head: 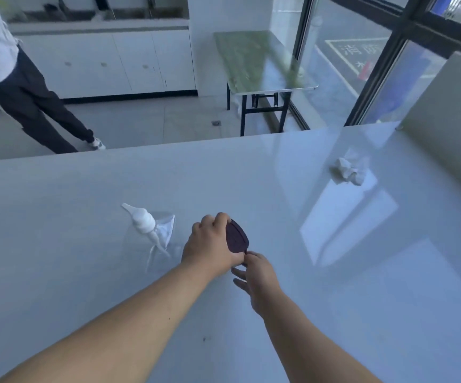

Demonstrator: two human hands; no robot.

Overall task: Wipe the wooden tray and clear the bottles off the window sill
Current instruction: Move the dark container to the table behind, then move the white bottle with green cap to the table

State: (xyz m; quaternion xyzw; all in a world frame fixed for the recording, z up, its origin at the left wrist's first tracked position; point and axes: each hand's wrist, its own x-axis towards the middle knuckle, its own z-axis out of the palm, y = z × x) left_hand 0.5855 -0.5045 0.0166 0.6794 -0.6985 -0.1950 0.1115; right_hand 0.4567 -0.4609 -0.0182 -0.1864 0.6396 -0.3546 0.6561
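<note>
The small dark leaf-shaped wooden tray (pixel 237 236) stood tilted on edge near the middle of the glossy pale table (pixel 334 272), held between both hands. The left hand (pixel 210 244) came in from 7 o'clock and lay over the tray's left side, its grip closed on the tray with the fingers curled over the upper rim at 12 o'clock. The right hand (pixel 257 275) reached in from 5 o'clock; its thumb and forefinger pinched the tray's pointed lower end, while the remaining fingers hung loosely spread below. At 9 o'clock from the tray, near but apart from it, a twisted white tissue (pixel 143 223) lay on a clear plastic wrapper (pixel 165 230). At 2 o'clock, well apart, a crumpled white tissue (pixel 351 170) rested on the table close to its far right side. Beyond the table's far edge, at 12 o'clock, a green-topped folding table (pixel 257 62) stood beside a dark-framed window (pixel 375 78). At 10 o'clock another person (pixel 16 78) in a white top and dark trousers stood on the grey floor (pixel 140 125) before white cabinets (pixel 113 62).
</note>
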